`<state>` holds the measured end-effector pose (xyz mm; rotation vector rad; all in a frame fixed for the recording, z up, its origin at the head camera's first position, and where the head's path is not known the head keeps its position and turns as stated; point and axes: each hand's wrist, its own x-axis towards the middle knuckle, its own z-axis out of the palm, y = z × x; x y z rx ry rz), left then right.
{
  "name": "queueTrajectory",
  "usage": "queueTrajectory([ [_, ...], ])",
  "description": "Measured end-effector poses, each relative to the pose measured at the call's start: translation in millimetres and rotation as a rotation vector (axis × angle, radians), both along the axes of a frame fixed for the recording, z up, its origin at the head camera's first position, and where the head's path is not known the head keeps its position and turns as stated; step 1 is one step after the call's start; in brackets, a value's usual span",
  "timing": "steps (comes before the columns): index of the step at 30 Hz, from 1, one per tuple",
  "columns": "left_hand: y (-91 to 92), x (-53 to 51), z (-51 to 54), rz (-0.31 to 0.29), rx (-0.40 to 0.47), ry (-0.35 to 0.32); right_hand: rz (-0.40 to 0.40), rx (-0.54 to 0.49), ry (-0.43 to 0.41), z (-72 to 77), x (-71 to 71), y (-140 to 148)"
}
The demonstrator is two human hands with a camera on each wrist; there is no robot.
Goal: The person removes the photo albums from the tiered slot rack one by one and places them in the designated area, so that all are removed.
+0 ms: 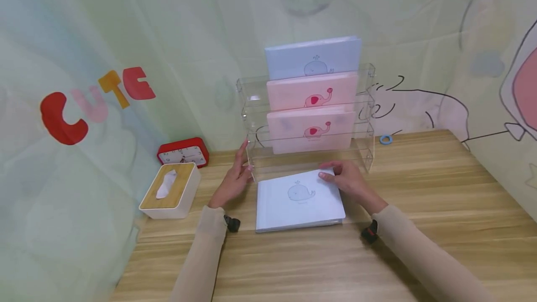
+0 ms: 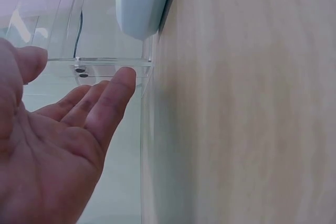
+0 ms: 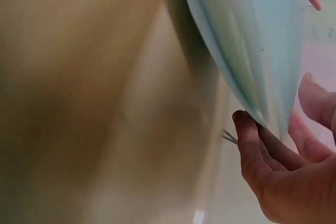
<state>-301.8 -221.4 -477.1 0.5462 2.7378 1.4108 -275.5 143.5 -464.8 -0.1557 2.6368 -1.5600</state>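
Looks like homely study corner, judging by wooden desk (image 1: 419,190), tissue box (image 1: 184,195), red clock (image 1: 183,152), whale-covered book (image 1: 299,199), cartoon-printed cloth (image 1: 201,36) behind, bearing colourful letters (image 1: 112,81) CUTE.

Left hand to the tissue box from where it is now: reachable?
Likely yes: the left hand is at the clear rack's left end, apparently gripping nothing, and only tabletop shows between it and the tissue box.
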Motion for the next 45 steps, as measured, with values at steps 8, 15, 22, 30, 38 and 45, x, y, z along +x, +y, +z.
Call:
queueTrajectory([
  [8,0.1,0.1,0.3,-0.003,0.023,-0.012,0.042,0.176,0.14,44.1,5.7,25],
  [15,-0.1,0.3,1.1,0.012,0.022,-0.024,-0.017,0.111,0.33,79.1,2.7,46],
  [22,-0.3,-0.7,1.2,0.019,0.036,-0.046,-0.114,0.096,0.426,106.6,-6.3,59],
  [30,0.7,0.7,1.2,0.053,0.054,-0.048,-0.125,0.158,0.422,122.3,-23.4,64],
  [38,5.8,1.4,2.7,0.099,0.071,-0.025,-0.079,0.157,0.386,124.8,-33.9,65],
  [45,3.7,2.3,0.6,0.113,0.015,0.032,-0.064,0.156,0.387,124.5,-36.9,65],
])
